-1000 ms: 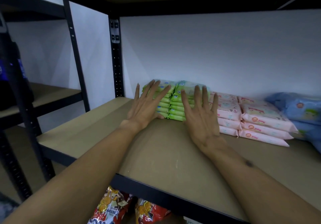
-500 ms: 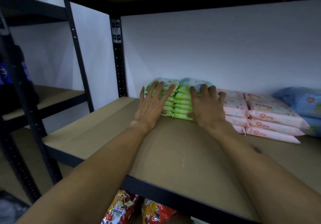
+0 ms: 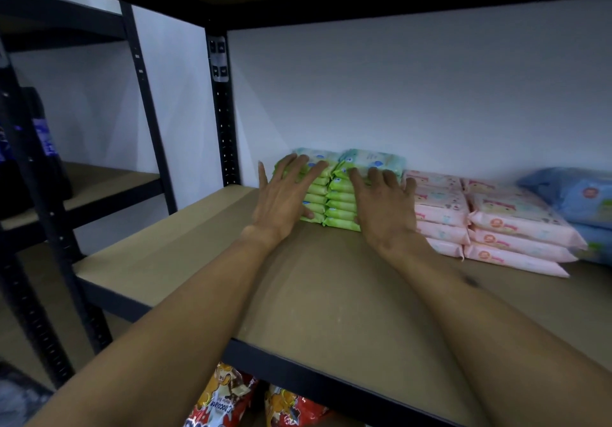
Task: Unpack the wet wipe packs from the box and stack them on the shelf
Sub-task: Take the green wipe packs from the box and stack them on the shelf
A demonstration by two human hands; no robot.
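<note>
Fingers (image 3: 299, 169) of left hand (image 3: 281, 199) straight and spread, laid flat on the front of the left green stack, not gripping, thumb low near the bottom pack. Right hand (image 3: 384, 208) on the front of the right stack, its fingers (image 3: 376, 176) bent at the knuckles with tips on the upper packs. Can't tell if they grip the packs or only press.

Change: a second ago both hands were flat with all fingers straight against the stacks. Half a second ago the right fingers had bent, and they stay bent now. Left hand hardly moved. Stacks sit in about the same spot next to the pink packs. Reads as squaring up and pushing the packs home, not a new placement. Judgement: this batch is basically shelved, and the next step is probably back to the box for more. Box not in view, so what remains is unknown.

Task thing: green wet wipe packs (image 3: 339, 206), flat soft plastic pouches in two stacks side by side, touching each other, several high. Lime-green sealed ends face out; top packs are paler with blue print. Fronts line up fairly evenly. They stand on the shelf (image 3: 331, 294) towards the back, near the white wall (image 3: 397, 95), right of the black upright (image 3: 223, 111).

Pink packs (image 3: 496, 224) are stacked just beside on the right; the right hand hides whether they touch. Blue packs (image 3: 569, 194) further right. Red snack bags (image 3: 225, 393) on the level below.
</note>
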